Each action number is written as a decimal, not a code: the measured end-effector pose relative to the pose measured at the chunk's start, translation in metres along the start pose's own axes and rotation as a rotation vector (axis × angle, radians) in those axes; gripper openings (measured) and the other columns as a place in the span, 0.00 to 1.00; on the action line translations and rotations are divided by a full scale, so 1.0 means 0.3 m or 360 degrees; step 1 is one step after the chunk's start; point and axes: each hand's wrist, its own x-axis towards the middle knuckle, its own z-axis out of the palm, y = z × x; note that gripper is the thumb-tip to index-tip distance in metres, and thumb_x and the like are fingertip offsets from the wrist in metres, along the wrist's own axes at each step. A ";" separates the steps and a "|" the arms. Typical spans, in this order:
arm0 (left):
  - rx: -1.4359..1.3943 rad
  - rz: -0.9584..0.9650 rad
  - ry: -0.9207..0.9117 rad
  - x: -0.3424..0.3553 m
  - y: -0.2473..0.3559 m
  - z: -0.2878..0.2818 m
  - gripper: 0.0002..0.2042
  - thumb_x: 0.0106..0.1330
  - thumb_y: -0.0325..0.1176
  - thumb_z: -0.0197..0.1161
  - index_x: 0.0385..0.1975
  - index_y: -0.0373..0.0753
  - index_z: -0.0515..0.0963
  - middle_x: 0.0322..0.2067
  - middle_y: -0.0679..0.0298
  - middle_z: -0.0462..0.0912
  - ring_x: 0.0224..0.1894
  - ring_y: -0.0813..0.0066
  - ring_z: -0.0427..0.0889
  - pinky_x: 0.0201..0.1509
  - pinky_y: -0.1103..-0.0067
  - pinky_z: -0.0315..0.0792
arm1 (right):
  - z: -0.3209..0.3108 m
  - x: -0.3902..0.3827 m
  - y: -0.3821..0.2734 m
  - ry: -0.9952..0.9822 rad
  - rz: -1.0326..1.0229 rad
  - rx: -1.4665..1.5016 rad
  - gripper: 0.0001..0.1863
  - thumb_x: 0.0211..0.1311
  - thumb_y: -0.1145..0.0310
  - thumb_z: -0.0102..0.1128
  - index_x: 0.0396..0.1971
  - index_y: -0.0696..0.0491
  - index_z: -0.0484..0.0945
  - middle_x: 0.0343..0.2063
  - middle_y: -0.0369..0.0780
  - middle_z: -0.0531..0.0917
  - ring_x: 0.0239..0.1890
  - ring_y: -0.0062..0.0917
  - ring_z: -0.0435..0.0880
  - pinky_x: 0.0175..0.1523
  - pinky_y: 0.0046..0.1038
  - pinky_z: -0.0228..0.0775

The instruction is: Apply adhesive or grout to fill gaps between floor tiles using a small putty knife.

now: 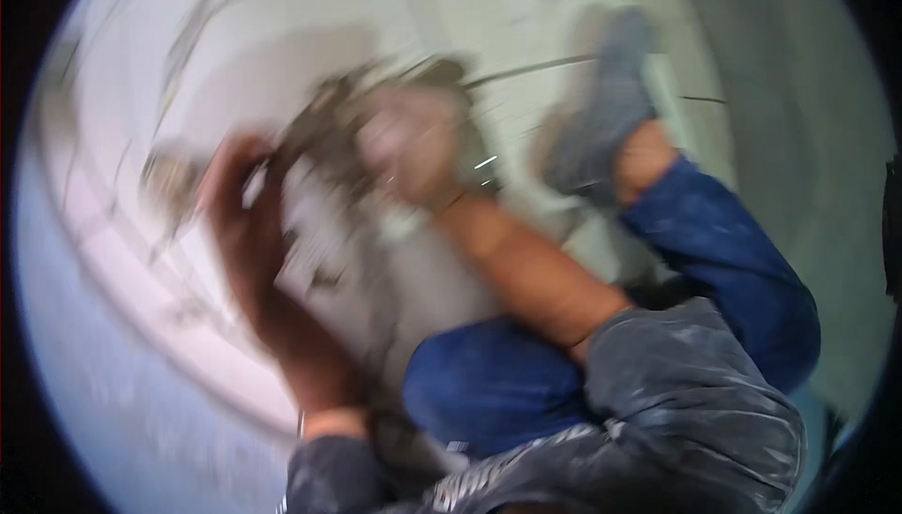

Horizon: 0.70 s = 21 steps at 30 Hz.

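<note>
My left hand [246, 171] is over the floor at the left, its fingers curved and smeared by motion. Its fingertips come close to, or touch, a grey-brown, ragged mass [324, 129] that looks like wet mortar or a dirty cloth; the blur hides which. Farther right, my right hand [413, 143] is at that same mass, with the fingers too smeared to tell whether they hold anything. Below both hands lies a greyish, smudged patch [324, 223] with a few dark bits on it.
Pale, marble-veined tiles [272, 7] with dark joint lines make up the floor. A small brownish lump [171, 180] sits left of my left hand. My foot in a grey sock [611, 101] rests at the right, below a blue trouser leg [723, 251]. A grey surface [789, 72] borders the tiles.
</note>
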 end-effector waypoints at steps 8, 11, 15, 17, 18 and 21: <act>-0.0123 0.0028 -0.0119 0.010 0.044 -0.024 0.06 0.64 0.15 0.59 0.36 0.34 0.73 0.42 0.59 0.77 0.43 0.75 0.75 0.49 0.80 0.71 | 0.028 -0.016 -0.144 -0.0146 -0.0807 -0.0477 0.14 0.54 0.65 0.53 0.14 0.57 0.68 0.14 0.49 0.71 0.20 0.46 0.75 0.28 0.40 0.67; -0.0099 -0.0026 -0.0116 0.009 0.050 -0.006 0.06 0.65 0.15 0.59 0.36 0.34 0.73 0.42 0.59 0.77 0.42 0.75 0.76 0.49 0.80 0.71 | 0.025 -0.020 -0.099 -0.0137 -0.0801 -0.0509 0.15 0.55 0.64 0.53 0.15 0.57 0.68 0.14 0.49 0.71 0.20 0.47 0.75 0.28 0.41 0.67; -0.0094 -0.0027 -0.0109 0.018 0.056 -0.012 0.06 0.65 0.15 0.59 0.37 0.33 0.73 0.43 0.59 0.77 0.42 0.75 0.76 0.49 0.80 0.71 | 0.045 0.017 -0.071 -0.0011 -0.0667 -0.0527 0.14 0.55 0.66 0.52 0.15 0.57 0.68 0.14 0.49 0.71 0.20 0.47 0.75 0.28 0.42 0.67; -0.0069 -0.0016 -0.0118 0.012 0.042 -0.028 0.06 0.65 0.15 0.59 0.37 0.33 0.73 0.43 0.59 0.77 0.43 0.75 0.76 0.50 0.80 0.71 | 0.046 0.014 -0.085 -0.0108 -0.0702 -0.0502 0.12 0.53 0.67 0.52 0.15 0.57 0.68 0.15 0.49 0.72 0.20 0.47 0.75 0.28 0.42 0.67; -0.0100 0.0001 -0.0125 0.007 0.054 -0.035 0.06 0.65 0.15 0.59 0.37 0.33 0.73 0.42 0.58 0.77 0.43 0.75 0.76 0.50 0.80 0.71 | 0.051 -0.007 -0.126 -0.0173 -0.0791 -0.0496 0.12 0.52 0.67 0.52 0.15 0.57 0.68 0.15 0.49 0.72 0.20 0.47 0.75 0.28 0.41 0.67; -0.0016 -0.0028 -0.0078 0.009 0.070 -0.037 0.06 0.65 0.15 0.59 0.37 0.33 0.73 0.42 0.58 0.77 0.44 0.74 0.76 0.51 0.80 0.71 | 0.058 -0.010 -0.100 -0.0112 -0.0694 -0.0432 0.11 0.51 0.68 0.52 0.14 0.57 0.67 0.15 0.49 0.72 0.20 0.46 0.75 0.28 0.41 0.67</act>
